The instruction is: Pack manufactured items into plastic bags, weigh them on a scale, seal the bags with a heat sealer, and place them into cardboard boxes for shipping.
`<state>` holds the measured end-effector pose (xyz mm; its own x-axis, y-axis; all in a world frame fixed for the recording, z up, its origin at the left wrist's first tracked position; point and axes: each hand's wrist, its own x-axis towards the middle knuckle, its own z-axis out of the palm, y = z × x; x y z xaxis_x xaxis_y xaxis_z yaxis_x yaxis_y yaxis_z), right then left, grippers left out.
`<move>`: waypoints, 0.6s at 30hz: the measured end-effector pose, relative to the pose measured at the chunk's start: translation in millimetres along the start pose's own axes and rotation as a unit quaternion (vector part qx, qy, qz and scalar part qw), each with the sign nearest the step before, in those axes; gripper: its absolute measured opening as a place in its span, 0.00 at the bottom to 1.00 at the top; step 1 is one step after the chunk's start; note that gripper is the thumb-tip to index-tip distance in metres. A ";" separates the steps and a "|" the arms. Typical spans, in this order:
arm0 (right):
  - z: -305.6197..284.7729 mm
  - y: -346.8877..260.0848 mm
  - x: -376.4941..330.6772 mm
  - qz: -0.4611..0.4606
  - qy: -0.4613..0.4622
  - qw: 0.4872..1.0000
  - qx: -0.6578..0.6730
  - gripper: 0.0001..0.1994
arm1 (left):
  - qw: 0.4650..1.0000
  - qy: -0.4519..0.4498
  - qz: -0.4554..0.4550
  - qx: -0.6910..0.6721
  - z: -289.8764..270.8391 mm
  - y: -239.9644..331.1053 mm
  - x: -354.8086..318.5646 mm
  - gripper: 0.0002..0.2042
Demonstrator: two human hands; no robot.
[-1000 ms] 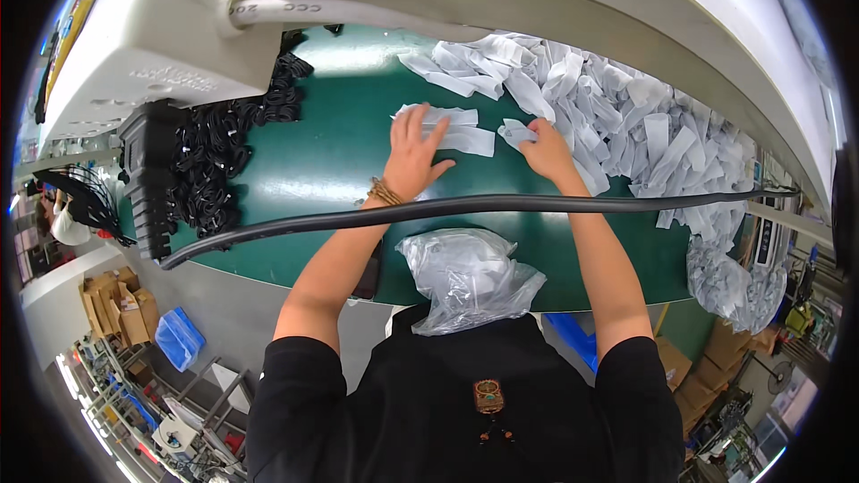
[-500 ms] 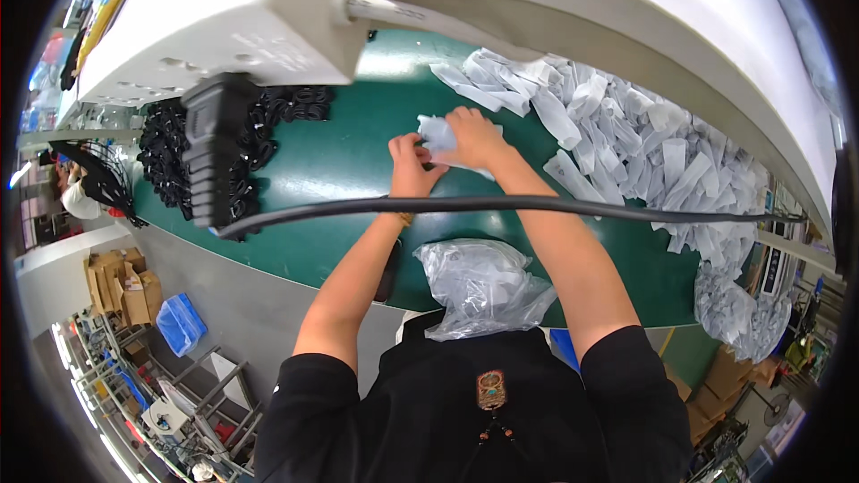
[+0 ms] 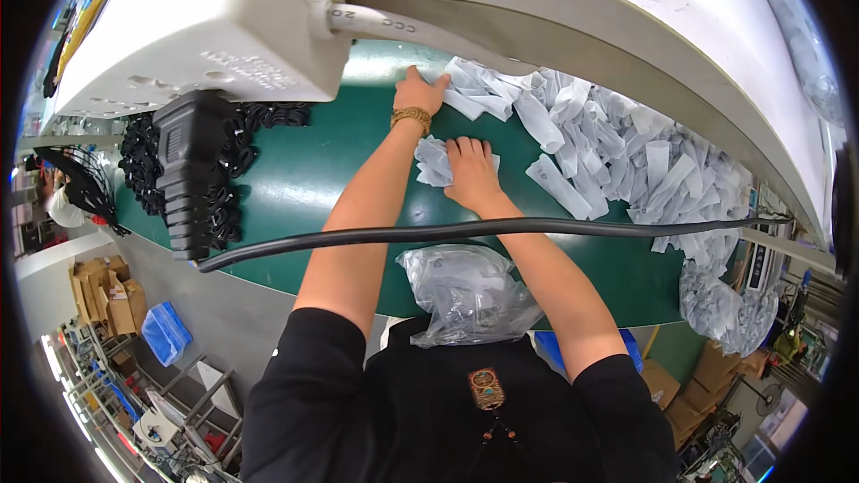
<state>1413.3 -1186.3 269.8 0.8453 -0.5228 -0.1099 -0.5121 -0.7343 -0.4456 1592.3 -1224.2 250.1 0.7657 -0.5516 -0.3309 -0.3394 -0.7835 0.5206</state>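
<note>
My left hand (image 3: 419, 94) is stretched far forward over the green table, a woven band at its wrist. Its thumb and forefinger are spread apart beside the left end of a heap of frosted plastic sleeves (image 3: 546, 116), and nothing shows between them. Nearer to me, my right hand (image 3: 472, 174) lies with its fingers out flat, touching the edge of a few frosted plastic sleeves (image 3: 433, 163) on the table. A crumpled clear plastic bag (image 3: 470, 295) with pale contents sits between my forearms, close to my body.
Coiled black cables (image 3: 139, 165) are piled on the left of the green table (image 3: 313, 161). A white power strip (image 3: 224, 27) with a black plug (image 3: 192, 161) hangs overhead, and its black cord (image 3: 483, 229) crosses the view. Another filled clear bag (image 3: 729, 304) sits at the right edge.
My left hand has left the small sleeves and reached forward to the heap's left end. My right hand has come slightly nearer to me and flattened beside the sleeves.
</note>
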 end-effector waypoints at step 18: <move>3.2 19.9 19.7 -0.069 -0.026 0.997 0.028 0.17 | 0.607 -0.300 -0.363 -0.640 -16.3 -87.7 -192.8 0.15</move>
<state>1420.3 -1209.8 256.0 0.9145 -0.3944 -0.0905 -0.3828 -0.7709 -0.5090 1483.4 -1044.5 281.1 -0.0083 -0.5003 -0.8658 0.9651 -0.2306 0.1240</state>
